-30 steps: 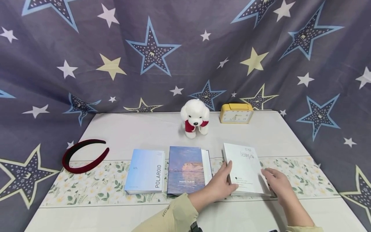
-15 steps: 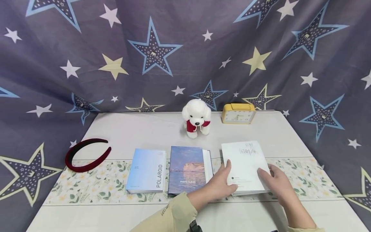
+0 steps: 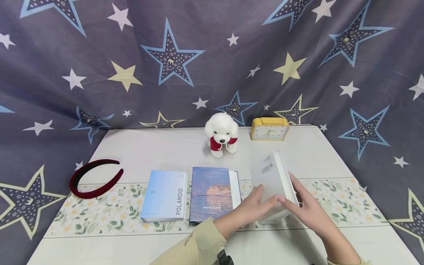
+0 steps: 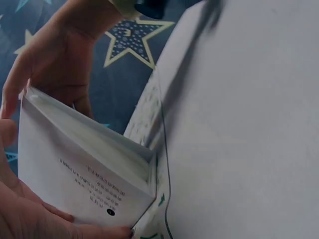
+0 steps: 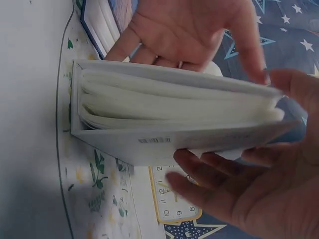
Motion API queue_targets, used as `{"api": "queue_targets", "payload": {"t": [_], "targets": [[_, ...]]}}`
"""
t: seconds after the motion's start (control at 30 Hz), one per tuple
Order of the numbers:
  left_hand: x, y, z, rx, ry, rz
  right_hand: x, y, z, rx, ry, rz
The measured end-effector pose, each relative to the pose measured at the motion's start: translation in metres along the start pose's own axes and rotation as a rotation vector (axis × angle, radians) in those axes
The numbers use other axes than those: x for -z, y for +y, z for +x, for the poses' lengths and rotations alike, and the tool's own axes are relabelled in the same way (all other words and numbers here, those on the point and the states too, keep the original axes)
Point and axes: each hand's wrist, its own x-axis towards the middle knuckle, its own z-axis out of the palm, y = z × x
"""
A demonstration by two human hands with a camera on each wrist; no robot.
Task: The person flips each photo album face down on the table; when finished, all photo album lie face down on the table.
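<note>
A thick white album [image 3: 269, 180] with grey lettering stands tilted on its spine at the right of the row, fore edge up. My left hand [image 3: 256, 208] lies against its front cover, fingers fairly straight, thumb reaching the upper edge. My right hand [image 3: 306, 206] grips it from the other side. The right wrist view shows the right fingers [image 5: 214, 174] on the back cover, beside a barcode, with pale pages [image 5: 169, 102] between the covers. Both thumbs meet at the fore edge. The left wrist view shows the front cover [image 4: 75, 169] with small print and a black dot.
To the left lie a blue photo album [image 3: 212, 195] with a painted cliff and a light-blue POLAROID album [image 3: 163, 195]. A dark-red headband [image 3: 94, 193] is at far left. Behind stand a white toy dog [image 3: 221, 134] and a yellow clock [image 3: 269, 129]. A starred curtain [image 3: 198, 44] backs the table.
The white album has gone from lying face up to tilted on its spine, its right side raised leftward. My right hand has moved under its back cover; the left stays at its left side.
</note>
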Motion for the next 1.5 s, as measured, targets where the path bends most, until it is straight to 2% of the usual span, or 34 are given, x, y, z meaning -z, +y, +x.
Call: {"api": "queue_targets", "payload": {"t": [0.17,0.27,0.37,0.5,0.63,0.7,0.8,0.9,0.97,1.1,1.2,1.3,1.5], "targets": [[0.007,0.001,0.000,-0.009,-0.039,-0.170,-0.006,0.003,-0.002,0.090,-0.108,0.041],[0.011,0.001,0.000,-0.005,-0.064,-0.280,-0.009,0.004,-0.003,0.113,-0.150,0.045],[0.015,0.002,-0.002,-0.003,-0.077,-0.384,-0.012,0.005,-0.002,0.127,-0.173,0.037],[0.018,0.003,-0.004,-0.021,-0.071,-0.466,-0.016,0.007,0.001,0.142,-0.193,0.029],[0.021,0.001,-0.007,-0.078,-0.061,-0.555,-0.019,0.009,0.002,0.140,-0.212,0.032],[0.023,0.001,-0.009,-0.113,-0.049,-0.588,-0.020,0.012,0.002,0.123,-0.210,0.016],[0.026,-0.001,-0.013,-0.147,-0.006,-0.581,-0.020,0.017,0.001,0.079,-0.192,-0.019],[0.027,-0.002,-0.016,-0.146,0.046,-0.596,-0.020,0.022,0.002,-0.017,-0.156,-0.040],[0.027,-0.004,-0.018,-0.132,0.058,-0.624,-0.019,0.026,0.003,-0.088,-0.142,-0.025],[0.025,-0.009,-0.019,-0.124,0.029,-0.691,-0.017,0.036,0.004,-0.218,-0.128,-0.006],[0.023,-0.013,-0.019,-0.129,0.005,-0.681,-0.015,0.041,0.003,-0.282,-0.108,-0.001],[0.022,-0.017,-0.018,-0.132,-0.019,-0.681,-0.011,0.044,0.002,-0.298,-0.081,0.029],[0.021,-0.024,-0.013,-0.122,-0.089,-0.722,-0.004,0.044,-0.001,-0.238,-0.061,0.101]]}}
